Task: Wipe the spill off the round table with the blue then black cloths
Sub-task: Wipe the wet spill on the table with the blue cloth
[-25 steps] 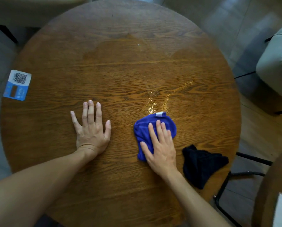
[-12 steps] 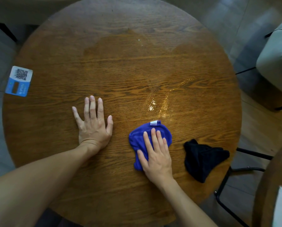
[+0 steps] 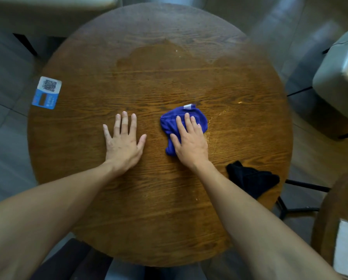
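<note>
Head view shows my right hand (image 3: 191, 142) pressed flat and open on the soft, light blue cloth (image 3: 182, 123) mid-surface, left hand (image 3: 123, 142) open beside it, black cloth (image 3: 251, 179) near the edge, floppy, best pinched at a fold.

The blue cloth (image 3: 182, 122) lies bunched flat on the round wooden bench (image 3: 159, 219) under the right hand (image 3: 191, 142), its white tag poking out just beyond the fingertips — a fold trails back beside the thumb. The black cloth (image 3: 251, 179) sits crumpled near the bench rim, to the right of the right wrist and apart from it. The spill (image 3: 169, 63) shows as a broad wet sheen well beyond both hands, with glinting streaks just right of the blue cloth.
</note>
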